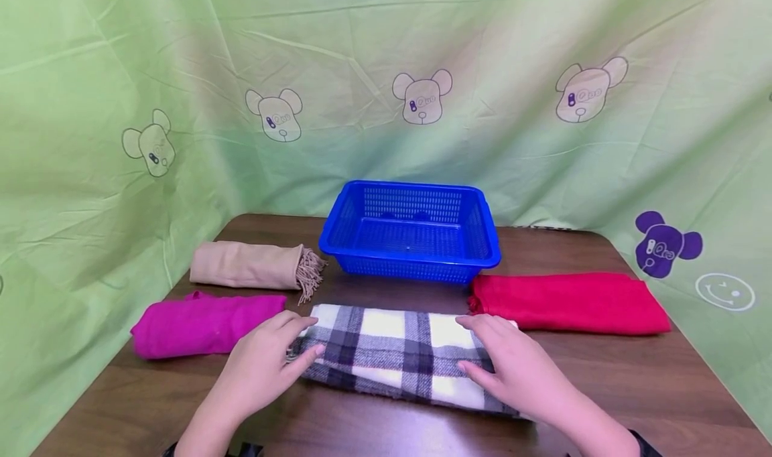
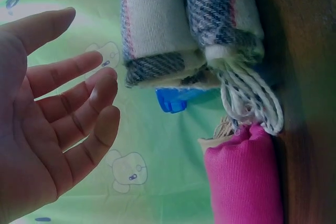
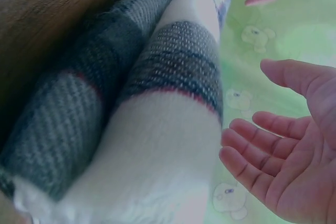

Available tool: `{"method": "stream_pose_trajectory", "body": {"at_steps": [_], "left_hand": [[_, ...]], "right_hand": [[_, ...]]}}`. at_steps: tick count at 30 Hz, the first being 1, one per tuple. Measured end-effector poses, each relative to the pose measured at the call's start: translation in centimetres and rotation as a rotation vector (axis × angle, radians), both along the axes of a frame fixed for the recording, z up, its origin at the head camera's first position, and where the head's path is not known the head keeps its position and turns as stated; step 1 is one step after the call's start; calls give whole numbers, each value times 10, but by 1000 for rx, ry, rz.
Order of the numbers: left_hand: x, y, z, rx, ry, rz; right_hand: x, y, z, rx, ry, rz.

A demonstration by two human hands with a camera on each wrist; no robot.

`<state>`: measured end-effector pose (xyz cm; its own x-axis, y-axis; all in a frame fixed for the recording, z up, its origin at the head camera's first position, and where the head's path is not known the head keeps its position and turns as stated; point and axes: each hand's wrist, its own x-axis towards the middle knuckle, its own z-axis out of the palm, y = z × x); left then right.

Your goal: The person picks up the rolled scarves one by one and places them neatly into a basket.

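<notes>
A folded black, grey and white checked woven scarf (image 1: 389, 350) lies lengthwise across the near middle of a dark brown wooden worktop (image 1: 585, 373). Both hands are empty, fingers relaxed and apart: the left hand (image 1: 262, 363) over its left end, the right hand (image 1: 521, 366) over its right. Behind sits a blue rectangular plastic basket (image 1: 410, 257); folded magenta (image 1: 199, 326) and beige fringed cloths (image 1: 247, 265) lie left, a folded red cloth (image 1: 567, 303) right.

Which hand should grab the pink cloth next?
Probably the left hand: it holds nothing and is nearer the pink cloth, while the right hand is at the other end of the checked cloth.
</notes>
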<state>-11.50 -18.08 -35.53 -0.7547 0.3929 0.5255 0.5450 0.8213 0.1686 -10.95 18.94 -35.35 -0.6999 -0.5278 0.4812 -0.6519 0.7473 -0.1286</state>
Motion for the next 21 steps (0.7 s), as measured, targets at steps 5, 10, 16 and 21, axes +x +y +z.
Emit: {"method": "stream_pose_trajectory", "body": {"at_steps": [5,10,16,21], "left_hand": [[-1,-3,-1,15,-19,-13],[-2,-6,0,8,-40,-6],[-4,-8,2,19,-50,-11],[-7,-13,4,77,-102,-28]], "right_hand": [[-2,-8,1,-4,10,4],[-9,-14,6,15,22,38],[-16,-22,10,28,5,67],[-19,-32,15,63,-22,92]]}}
